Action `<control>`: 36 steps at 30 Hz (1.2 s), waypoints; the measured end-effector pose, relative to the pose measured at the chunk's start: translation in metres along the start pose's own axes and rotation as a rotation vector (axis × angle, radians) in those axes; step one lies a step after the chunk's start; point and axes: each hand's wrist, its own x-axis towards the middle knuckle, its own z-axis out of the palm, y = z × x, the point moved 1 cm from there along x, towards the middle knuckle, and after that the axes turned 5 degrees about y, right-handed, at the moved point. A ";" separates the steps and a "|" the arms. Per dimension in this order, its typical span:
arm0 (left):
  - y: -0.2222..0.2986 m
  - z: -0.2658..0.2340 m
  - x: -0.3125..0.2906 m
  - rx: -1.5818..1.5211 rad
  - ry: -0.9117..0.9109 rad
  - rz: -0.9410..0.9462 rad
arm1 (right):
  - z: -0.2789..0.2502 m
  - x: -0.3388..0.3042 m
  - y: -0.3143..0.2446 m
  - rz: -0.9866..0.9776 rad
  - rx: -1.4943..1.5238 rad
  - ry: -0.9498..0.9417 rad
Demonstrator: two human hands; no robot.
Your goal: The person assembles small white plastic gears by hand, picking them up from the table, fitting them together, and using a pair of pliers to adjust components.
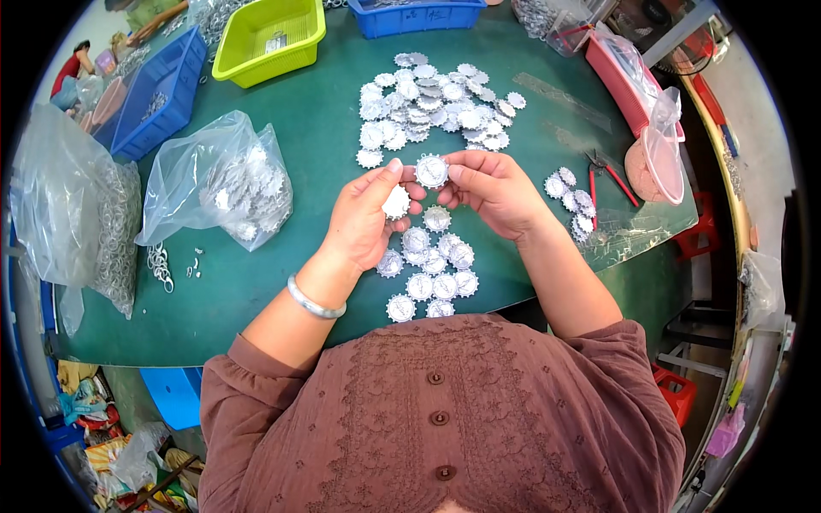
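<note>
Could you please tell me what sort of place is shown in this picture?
It looks like a small workshop where metal parts are handled, though I cannot be certain. What suggests it: a heap of toothed discs, a clear bag of metal rings and red-handled pliers.

Workshop | silvery disc heap (432, 101) | pliers (598, 162) | blue bin (419, 22) | seemingly co-worker (161, 19), rim

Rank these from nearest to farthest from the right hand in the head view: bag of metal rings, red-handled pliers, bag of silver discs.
1. Red-handled pliers: right of the right hand.
2. Bag of silver discs: left, beyond the left hand.
3. Bag of metal rings: farthest left.
</note>
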 end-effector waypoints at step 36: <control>-0.001 -0.013 0.012 -0.449 -0.370 -0.150 | -0.041 0.000 -0.015 -0.440 -0.794 0.354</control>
